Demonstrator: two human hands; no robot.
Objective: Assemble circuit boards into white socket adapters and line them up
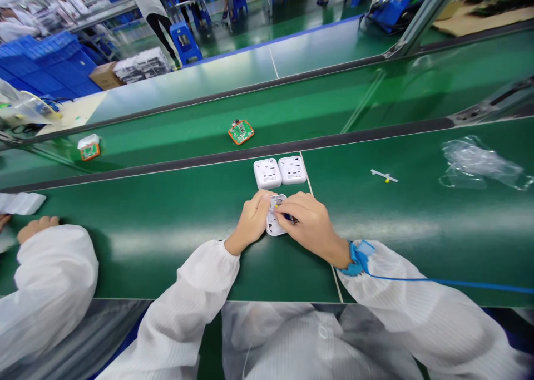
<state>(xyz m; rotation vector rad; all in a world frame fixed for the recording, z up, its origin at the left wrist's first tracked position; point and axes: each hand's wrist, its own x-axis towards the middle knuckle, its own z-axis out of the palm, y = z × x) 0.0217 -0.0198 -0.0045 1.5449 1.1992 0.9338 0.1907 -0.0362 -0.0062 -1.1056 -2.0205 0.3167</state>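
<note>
Left hand (250, 222) and right hand (311, 225) both grip a white plastic housing (275, 216), fingers curled over it, resting on the green conveyor belt (167, 263). Small dark item under right fingers (290, 218): identity unclear. Two similar white housings (267, 173) lie just ahead, side by side. Blue antistatic wrist strap (354, 260) on right wrist. Orange-framed circuit board (241, 132) on farther belt. Crumpled clear plastic bag (479, 163) to right. Co-worker's hand (37, 228) at far left.

Head camera, worn by the person, faces forward and down. Left hand (250, 222) and right hand (311, 225) sit close below; conveyor belt (167, 260) and far floor (258, 35) lie beyond.
</note>
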